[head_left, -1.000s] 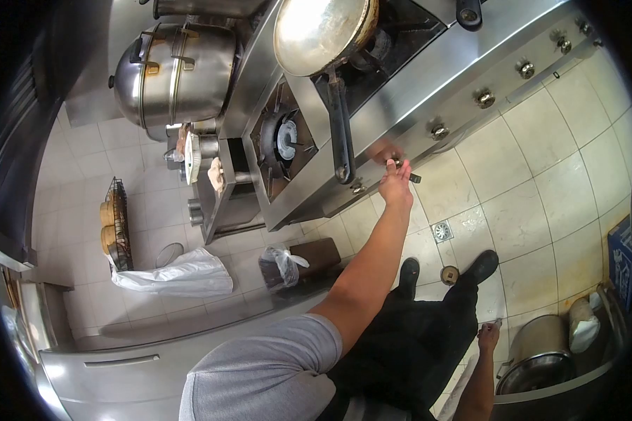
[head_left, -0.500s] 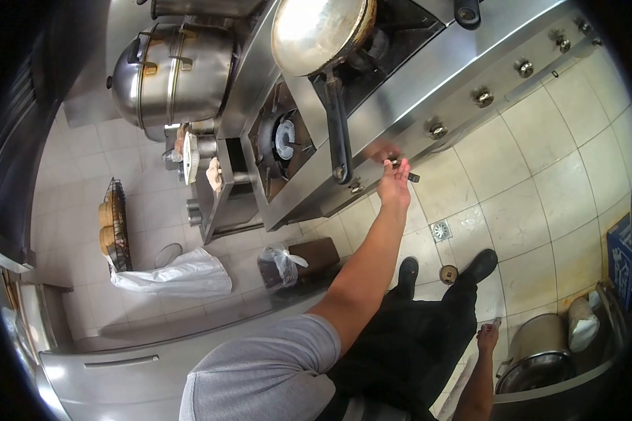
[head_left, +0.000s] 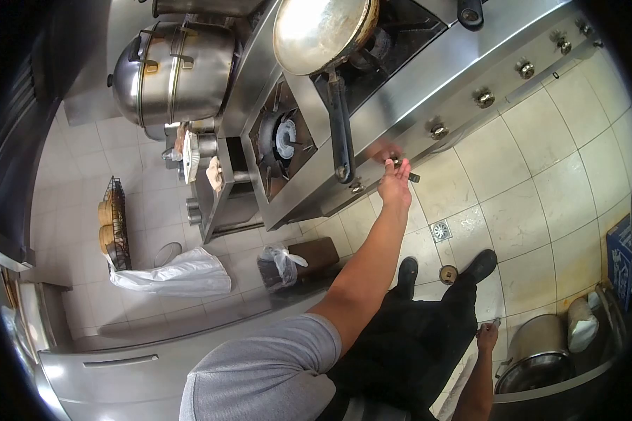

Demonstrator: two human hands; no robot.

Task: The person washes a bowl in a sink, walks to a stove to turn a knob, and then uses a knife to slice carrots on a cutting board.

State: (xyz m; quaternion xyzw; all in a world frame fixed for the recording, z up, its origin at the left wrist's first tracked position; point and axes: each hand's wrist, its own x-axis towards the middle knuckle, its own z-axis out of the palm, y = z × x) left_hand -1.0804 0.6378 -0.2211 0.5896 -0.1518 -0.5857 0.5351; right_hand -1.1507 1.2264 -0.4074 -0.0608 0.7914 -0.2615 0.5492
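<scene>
My left hand (head_left: pixel 395 186) reaches to the stove's front panel, its fingers closed around a burner knob (head_left: pixel 398 163). My right hand (head_left: pixel 486 338) hangs low beside my leg, fingers curled; a small thin thing pokes out of it, too small to name. Above my left hand, a metal frying pan (head_left: pixel 321 35) sits on the stove top (head_left: pixel 428 91), its black handle (head_left: pixel 340 133) jutting over the front edge. Left of the handle is a bare burner (head_left: pixel 285 138). I see no flame on it.
A large steel steamer pot (head_left: pixel 175 74) stands at the upper left. A wire basket (head_left: pixel 119 224), a white plastic bag (head_left: pixel 175 275) and a brown bin (head_left: pixel 312 256) are on the left. At the lower right are a metal pot (head_left: pixel 541 340) and a blue box (head_left: pixel 619 256).
Almost nothing differs. My left hand stays on the knob, and my right hand has barely shifted.
</scene>
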